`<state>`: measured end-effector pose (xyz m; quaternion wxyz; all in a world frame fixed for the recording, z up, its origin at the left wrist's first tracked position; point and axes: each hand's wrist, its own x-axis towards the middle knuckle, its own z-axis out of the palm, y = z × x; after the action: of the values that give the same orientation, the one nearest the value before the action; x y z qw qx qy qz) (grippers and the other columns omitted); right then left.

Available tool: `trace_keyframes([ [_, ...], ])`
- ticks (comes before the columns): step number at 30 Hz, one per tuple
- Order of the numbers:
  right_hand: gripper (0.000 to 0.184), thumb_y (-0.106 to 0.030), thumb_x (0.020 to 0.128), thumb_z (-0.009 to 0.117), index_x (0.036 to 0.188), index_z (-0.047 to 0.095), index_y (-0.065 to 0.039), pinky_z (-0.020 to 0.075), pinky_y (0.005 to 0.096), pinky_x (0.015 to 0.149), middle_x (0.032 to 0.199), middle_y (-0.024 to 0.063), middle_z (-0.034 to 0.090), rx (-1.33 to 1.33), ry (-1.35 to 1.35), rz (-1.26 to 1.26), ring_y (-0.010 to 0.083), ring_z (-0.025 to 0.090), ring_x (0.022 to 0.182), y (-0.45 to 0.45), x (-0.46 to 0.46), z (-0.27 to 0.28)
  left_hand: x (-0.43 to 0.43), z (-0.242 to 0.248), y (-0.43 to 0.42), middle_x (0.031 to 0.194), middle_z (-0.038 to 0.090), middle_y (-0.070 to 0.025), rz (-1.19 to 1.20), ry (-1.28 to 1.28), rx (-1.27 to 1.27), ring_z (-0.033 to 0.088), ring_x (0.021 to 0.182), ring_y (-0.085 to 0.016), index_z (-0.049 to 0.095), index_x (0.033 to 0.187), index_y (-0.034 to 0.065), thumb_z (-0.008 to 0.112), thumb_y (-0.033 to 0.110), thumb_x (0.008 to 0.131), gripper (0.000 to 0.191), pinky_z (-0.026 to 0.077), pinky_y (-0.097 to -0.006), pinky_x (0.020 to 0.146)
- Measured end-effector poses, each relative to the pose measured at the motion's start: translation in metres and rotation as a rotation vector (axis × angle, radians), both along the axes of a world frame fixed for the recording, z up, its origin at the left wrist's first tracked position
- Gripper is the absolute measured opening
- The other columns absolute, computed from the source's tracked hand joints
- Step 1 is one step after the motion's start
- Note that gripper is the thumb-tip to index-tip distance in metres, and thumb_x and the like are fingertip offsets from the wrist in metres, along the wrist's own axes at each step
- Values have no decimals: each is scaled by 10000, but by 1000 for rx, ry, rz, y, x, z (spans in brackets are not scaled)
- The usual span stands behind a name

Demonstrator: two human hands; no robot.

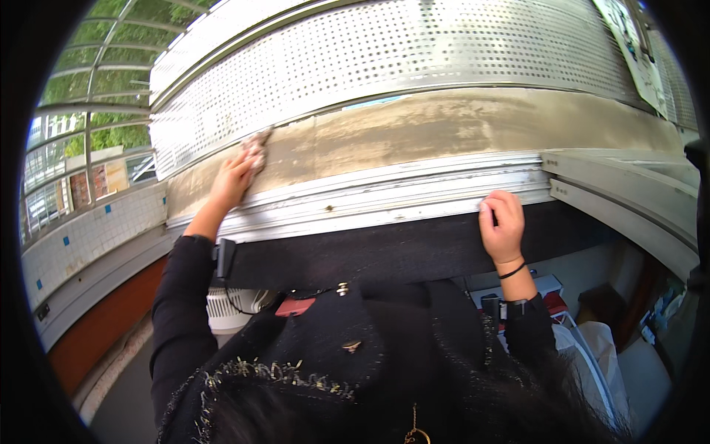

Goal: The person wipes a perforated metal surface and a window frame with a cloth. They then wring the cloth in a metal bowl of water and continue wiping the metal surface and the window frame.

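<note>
My left hand (pixel 230 180) presses a crumpled, brownish-white cloth (pixel 256 152) onto the left part of a stained tan window ledge (pixel 399 130). The ledge is streaked with dirt and pale wet-looking patches. Nearer to me runs a white metal sliding-window track (pixel 383 191), with dark specks along its grooves. My right hand (pixel 503 225) is loosely curled at the track's near edge, toward its right end. No object shows in it, though the inside of the palm is partly hidden.
A perforated metal panel (pixel 388 50) rises beyond the ledge, with window bars (pixel 91 66) at the left. Sliding sash frames (pixel 621 200) stand at the right. A black sill strip (pixel 355 250) lies before me, and a white slotted appliance (pixel 230 308) sits below.
</note>
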<state>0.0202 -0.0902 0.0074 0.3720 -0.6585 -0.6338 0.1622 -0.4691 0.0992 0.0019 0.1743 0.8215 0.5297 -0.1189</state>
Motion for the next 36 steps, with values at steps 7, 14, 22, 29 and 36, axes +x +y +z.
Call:
trace_keyframes([
  [7,8,-19,777,548,781,546,-26,428,384,633,787,116,554,-14,-35,30,317,524,708,-1,4,-6,186,28,56,715,630,-40,241,-784,-52,532,570,-84,623,1127,59,502,121,908,258,444,-222,539],
  [14,76,-16,708,638,731,568,-32,442,364,641,806,103,579,-44,136,0,293,544,716,-1,4,-10,487,10,63,777,663,-98,-266,-966,-131,631,670,-231,674,1015,142,559,222,858,211,504,-347,648],
  [22,84,-1,686,640,748,586,-19,458,354,648,818,102,586,19,55,57,282,555,726,0,12,-3,621,-95,25,1129,565,-22,-645,-650,159,520,964,-352,603,1052,197,468,325,894,244,442,-422,848],
  [29,75,19,702,629,733,574,-21,451,339,660,822,97,583,28,-63,29,276,544,731,1,10,-2,519,-90,42,1200,564,53,-528,-556,58,507,941,-251,601,1067,234,487,336,883,239,364,-411,902],
  [36,69,10,709,629,742,577,-21,455,347,690,825,106,578,-16,63,-18,279,553,763,-7,6,-7,369,-83,56,1291,519,50,-468,-513,129,503,910,-278,610,1125,224,559,198,845,285,401,-439,877],
])
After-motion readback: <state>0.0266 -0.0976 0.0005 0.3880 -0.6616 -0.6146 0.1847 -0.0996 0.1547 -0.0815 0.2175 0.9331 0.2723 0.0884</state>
